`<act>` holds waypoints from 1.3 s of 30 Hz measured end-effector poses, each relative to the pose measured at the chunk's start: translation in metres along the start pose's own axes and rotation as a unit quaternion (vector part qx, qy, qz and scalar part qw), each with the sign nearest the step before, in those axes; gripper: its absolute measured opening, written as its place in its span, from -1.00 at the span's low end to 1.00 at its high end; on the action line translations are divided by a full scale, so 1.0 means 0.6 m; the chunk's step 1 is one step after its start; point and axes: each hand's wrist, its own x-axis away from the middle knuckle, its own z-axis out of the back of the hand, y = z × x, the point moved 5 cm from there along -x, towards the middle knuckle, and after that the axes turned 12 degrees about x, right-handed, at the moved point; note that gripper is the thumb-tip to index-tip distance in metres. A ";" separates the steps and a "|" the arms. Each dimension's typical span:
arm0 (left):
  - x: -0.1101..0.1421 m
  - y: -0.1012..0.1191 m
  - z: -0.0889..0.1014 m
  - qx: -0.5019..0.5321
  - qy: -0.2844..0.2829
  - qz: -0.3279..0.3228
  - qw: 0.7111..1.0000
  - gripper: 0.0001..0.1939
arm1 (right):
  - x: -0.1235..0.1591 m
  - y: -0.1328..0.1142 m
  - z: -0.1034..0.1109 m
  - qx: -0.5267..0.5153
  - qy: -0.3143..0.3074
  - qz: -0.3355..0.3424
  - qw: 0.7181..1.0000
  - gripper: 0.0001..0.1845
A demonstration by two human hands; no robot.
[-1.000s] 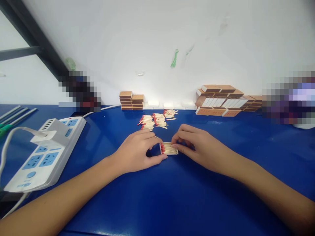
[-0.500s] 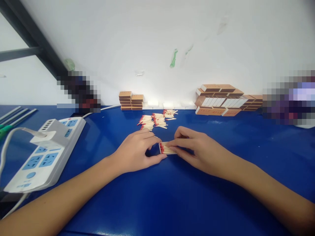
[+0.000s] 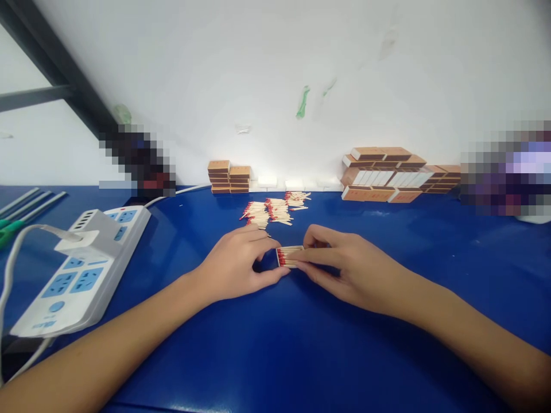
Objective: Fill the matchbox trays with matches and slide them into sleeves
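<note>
A small white matchbox tray full of red-tipped matches lies on the blue table between my hands. My left hand pinches its left end between thumb and forefinger. My right hand is closed over its right part, fingers lying across the matches and hiding most of them. Only the red heads at the left end show.
Loose matches lie in piles just beyond my hands. Brown matchboxes are stacked against the wall at centre and right. A white power strip with a plugged cable sits at the left. Metal rods lie far left.
My right hand's fingers have slid leftward over the tray, covering more of the matches. The left hand has held its grip in place.
</note>
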 end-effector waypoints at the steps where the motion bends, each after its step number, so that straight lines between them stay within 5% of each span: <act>1: -0.001 0.000 0.002 -0.001 0.001 -0.001 1.000 -0.75 | -0.001 0.004 0.002 -0.001 0.020 -0.006 1.000 -0.70; 7: -0.008 -0.016 0.050 -0.067 0.072 0.008 0.995 -0.74 | 0.002 0.046 0.018 0.046 0.138 -0.120 0.982 -0.72; 13: -0.009 -0.043 0.094 -0.109 0.154 0.046 0.981 -0.74 | -0.020 0.033 -0.021 -0.025 0.001 -0.130 0.991 -0.86; 24: -0.001 -0.058 0.111 -0.144 0.219 0.096 0.960 -0.73 | -0.117 0.012 -0.067 -0.008 0.004 -0.139 0.990 -0.93; 34: -0.001 -0.043 0.093 -0.143 0.189 0.049 0.970 -0.73 | -0.106 0.010 -0.058 0.085 -0.092 -0.127 0.984 -0.86; 39: -0.001 -0.036 0.079 -0.118 0.170 0.046 0.977 -0.72 | -0.058 0.054 -0.020 0.104 -0.059 -0.149 0.982 -0.89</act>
